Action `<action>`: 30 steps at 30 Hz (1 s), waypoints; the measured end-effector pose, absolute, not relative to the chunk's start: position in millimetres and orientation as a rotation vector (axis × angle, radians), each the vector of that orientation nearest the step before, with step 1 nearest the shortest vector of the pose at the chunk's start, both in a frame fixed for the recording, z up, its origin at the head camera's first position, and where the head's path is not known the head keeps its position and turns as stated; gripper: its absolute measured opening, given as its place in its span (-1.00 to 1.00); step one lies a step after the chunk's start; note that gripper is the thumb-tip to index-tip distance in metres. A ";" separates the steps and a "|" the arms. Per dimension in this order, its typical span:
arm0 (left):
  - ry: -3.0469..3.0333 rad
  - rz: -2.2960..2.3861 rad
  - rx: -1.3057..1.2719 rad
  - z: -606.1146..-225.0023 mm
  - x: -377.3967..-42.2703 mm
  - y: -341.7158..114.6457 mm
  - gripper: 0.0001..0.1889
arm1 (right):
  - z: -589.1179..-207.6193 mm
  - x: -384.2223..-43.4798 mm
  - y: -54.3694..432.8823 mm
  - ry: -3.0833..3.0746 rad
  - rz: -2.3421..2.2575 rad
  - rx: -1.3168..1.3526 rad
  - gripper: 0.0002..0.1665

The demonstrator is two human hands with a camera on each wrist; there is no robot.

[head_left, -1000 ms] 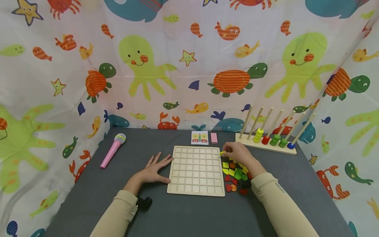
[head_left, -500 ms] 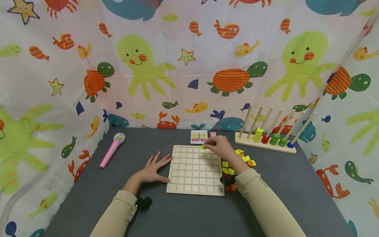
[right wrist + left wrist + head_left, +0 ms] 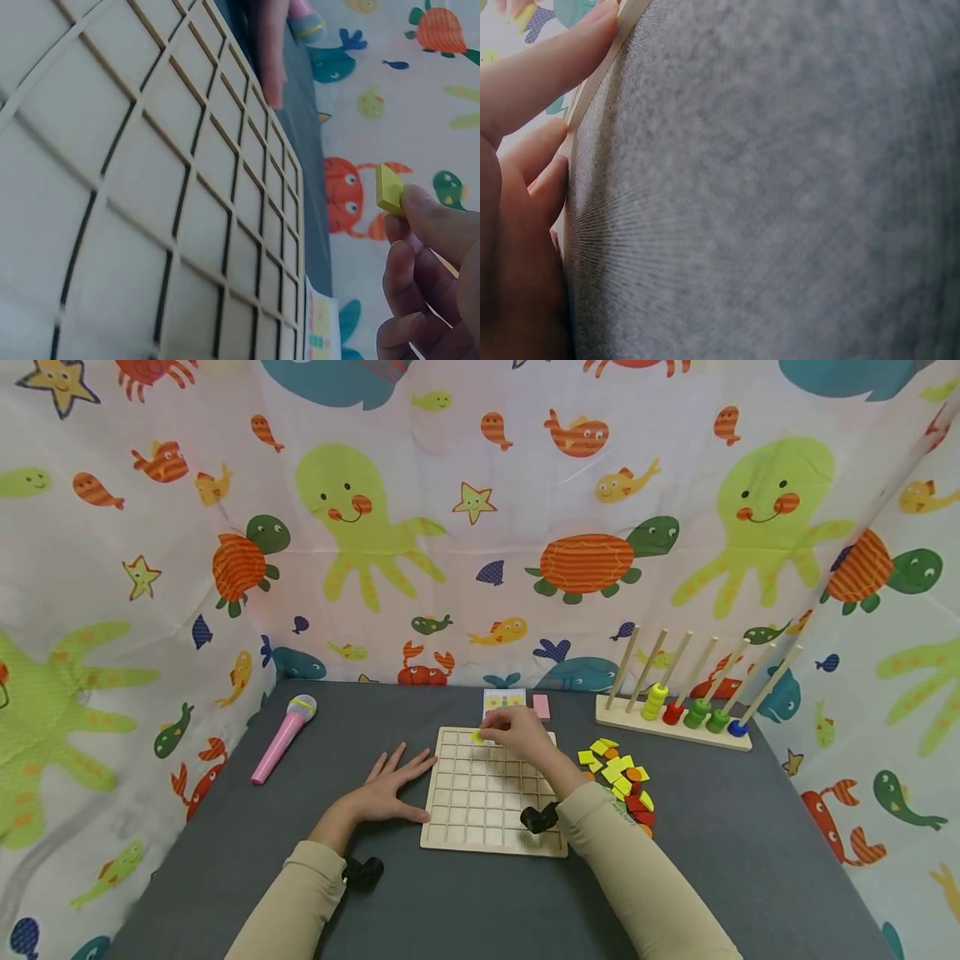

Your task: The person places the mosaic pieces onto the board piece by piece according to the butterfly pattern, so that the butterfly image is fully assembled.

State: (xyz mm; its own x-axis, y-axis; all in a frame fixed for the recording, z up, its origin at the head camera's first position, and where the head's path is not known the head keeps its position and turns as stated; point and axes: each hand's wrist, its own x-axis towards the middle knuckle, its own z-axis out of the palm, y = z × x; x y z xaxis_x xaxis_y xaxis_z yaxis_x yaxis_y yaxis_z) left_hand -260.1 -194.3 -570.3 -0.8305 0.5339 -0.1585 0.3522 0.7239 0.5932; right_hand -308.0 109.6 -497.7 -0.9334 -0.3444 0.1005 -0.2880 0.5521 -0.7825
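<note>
Your right grip (image 3: 521, 737) pinches a yellow tile (image 3: 390, 190) between thumb and fingers, and the right wrist view shows it tilted and apart from the wooden board (image 3: 468, 810). From the head view, that tile is over the board's far rows, left of your right grip. Your left grip (image 3: 381, 797) has its fingers spread, tips touching the board's left edge.

The step in hand looks like setting the tile into one of the squares. To do it well, turn the tile until its sides run with the raised dividers, bring it down level, and release only once it sits flat between them. Leaving your left grip against the edge should stop the board from sliding.

Mind the far rim: a printed card (image 3: 495, 697) lies just beyond it, partly behind your right grip, with a pink block (image 3: 542, 707) beside it. The black wrist device (image 3: 538, 819) hangs over the board's near right part; whether it touches, you cannot tell, so lift a little before moving sideways. Loose tiles (image 3: 624, 783) lie off the right edge, close to your sleeve (image 3: 637, 860). The tabletop (image 3: 450, 906) offers you its widest room on the near side.
</note>
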 end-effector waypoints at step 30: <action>2.608 0.834 0.710 -574.7 -261.4 -196.7 0.16 | -533.6 -320.7 45.3 2.747 -1.127 -0.448 -0.88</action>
